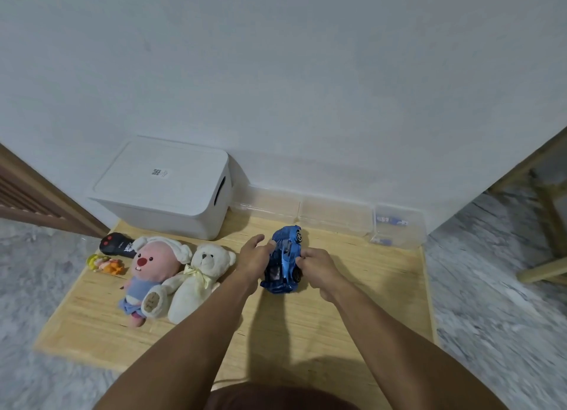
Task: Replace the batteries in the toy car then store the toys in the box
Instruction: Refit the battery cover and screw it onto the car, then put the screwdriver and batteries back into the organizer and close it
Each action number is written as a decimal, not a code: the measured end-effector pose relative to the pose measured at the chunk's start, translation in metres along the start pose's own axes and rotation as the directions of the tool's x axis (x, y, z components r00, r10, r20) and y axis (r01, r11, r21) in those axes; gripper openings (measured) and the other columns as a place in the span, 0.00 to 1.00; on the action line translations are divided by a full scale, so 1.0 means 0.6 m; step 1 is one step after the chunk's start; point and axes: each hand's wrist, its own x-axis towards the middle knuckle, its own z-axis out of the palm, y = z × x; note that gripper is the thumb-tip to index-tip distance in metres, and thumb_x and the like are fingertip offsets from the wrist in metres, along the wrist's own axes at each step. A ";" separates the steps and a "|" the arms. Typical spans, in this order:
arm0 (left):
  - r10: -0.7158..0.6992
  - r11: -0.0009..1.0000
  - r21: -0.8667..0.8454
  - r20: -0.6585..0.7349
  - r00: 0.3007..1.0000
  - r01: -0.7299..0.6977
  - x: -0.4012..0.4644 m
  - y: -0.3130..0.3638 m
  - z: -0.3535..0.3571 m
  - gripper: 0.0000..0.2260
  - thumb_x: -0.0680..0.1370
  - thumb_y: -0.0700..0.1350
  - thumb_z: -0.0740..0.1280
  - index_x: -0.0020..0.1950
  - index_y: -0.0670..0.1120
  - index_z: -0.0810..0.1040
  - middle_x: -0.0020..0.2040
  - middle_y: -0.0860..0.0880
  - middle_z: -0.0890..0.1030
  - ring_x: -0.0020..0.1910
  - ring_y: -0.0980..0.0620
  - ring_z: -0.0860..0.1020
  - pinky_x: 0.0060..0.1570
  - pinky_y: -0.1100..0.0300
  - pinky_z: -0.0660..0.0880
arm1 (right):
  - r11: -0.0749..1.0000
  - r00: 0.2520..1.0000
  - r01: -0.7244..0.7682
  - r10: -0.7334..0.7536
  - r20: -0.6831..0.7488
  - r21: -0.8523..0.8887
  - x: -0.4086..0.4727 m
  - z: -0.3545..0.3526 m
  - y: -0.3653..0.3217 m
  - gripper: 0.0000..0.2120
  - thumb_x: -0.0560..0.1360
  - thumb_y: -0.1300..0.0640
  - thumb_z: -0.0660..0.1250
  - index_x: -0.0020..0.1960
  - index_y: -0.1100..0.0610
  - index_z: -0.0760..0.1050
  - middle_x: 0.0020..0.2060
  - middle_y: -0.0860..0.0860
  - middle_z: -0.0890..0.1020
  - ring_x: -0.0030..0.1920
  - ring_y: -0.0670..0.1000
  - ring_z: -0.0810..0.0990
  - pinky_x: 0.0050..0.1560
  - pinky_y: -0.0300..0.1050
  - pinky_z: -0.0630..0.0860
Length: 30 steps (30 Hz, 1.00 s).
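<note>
A shiny blue toy car (285, 257) is held tilted on its side above the wooden board, between both my hands. My left hand (254, 261) grips its left flank with the thumb raised. My right hand (319, 270) grips the wheel side, fingers curled round it. A white storage box (165, 188) with its lid on stands at the back left against the wall. Blue batteries (392, 221) lie in a clear bin (399, 225) at the back right.
A pink plush (153, 271), a white teddy bear (199, 277), a black remote (116, 244) and a small yellow-orange figure (106, 264) lie on the left of the wooden board (352, 302). Two more clear bins (306, 210) line the wall. A wooden stool (546, 225) stands right.
</note>
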 end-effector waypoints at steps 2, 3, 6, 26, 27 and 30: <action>-0.009 1.000 0.022 -0.011 1.000 0.009 0.001 -0.004 -0.002 0.15 0.78 0.43 0.67 0.65 0.43 0.74 0.58 0.41 0.79 0.53 0.44 0.78 0.45 0.54 0.77 | 1.000 1.000 -0.019 0.019 0.010 -0.004 0.002 0.005 0.006 0.15 0.79 0.66 0.56 0.56 0.58 0.80 0.42 0.49 0.82 0.37 0.43 0.76 0.26 0.33 0.68; -0.011 0.999 0.034 -0.006 1.000 0.011 -0.001 -0.004 -0.003 0.10 0.78 0.40 0.67 0.59 0.42 0.75 0.54 0.41 0.80 0.48 0.46 0.78 0.40 0.57 0.75 | 1.000 1.000 -0.025 0.025 0.019 -0.004 0.003 0.006 0.009 0.15 0.79 0.66 0.55 0.57 0.58 0.79 0.44 0.50 0.82 0.38 0.43 0.77 0.28 0.35 0.68; -0.018 0.998 0.068 0.012 1.000 0.017 -0.005 -0.006 -0.010 0.06 0.77 0.34 0.66 0.53 0.41 0.77 0.45 0.43 0.80 0.38 0.51 0.77 0.31 0.61 0.71 | 0.999 0.999 -0.043 0.043 0.028 -0.017 0.004 0.010 0.015 0.15 0.79 0.66 0.55 0.57 0.58 0.79 0.45 0.51 0.82 0.39 0.44 0.77 0.30 0.36 0.69; 0.203 0.885 0.446 -0.115 0.972 -0.132 -0.014 -0.036 -0.059 0.17 0.73 0.41 0.74 0.61 0.38 0.80 0.57 0.41 0.83 0.55 0.46 0.81 0.57 0.56 0.77 | 0.996 0.989 -0.023 0.009 -0.149 -0.090 0.032 0.079 0.054 0.14 0.70 0.71 0.64 0.31 0.55 0.73 0.34 0.54 0.79 0.42 0.59 0.82 0.46 0.61 0.81; 0.208 0.875 0.464 -0.111 0.972 -0.134 -0.015 -0.037 -0.061 0.18 0.73 0.41 0.74 0.61 0.38 0.80 0.58 0.41 0.82 0.56 0.46 0.81 0.57 0.57 0.77 | 0.994 0.989 -0.023 0.007 -0.145 -0.106 0.034 0.080 0.055 0.13 0.70 0.70 0.64 0.31 0.56 0.73 0.34 0.55 0.79 0.42 0.59 0.83 0.45 0.62 0.81; 0.221 0.851 0.506 -0.104 0.970 -0.140 -0.015 -0.042 -0.062 0.18 0.73 0.42 0.74 0.62 0.39 0.80 0.58 0.42 0.82 0.57 0.47 0.80 0.55 0.59 0.76 | 0.989 0.991 -0.015 -0.005 -0.136 -0.147 0.038 0.081 0.058 0.10 0.69 0.70 0.65 0.34 0.58 0.76 0.35 0.56 0.80 0.44 0.62 0.84 0.43 0.62 0.81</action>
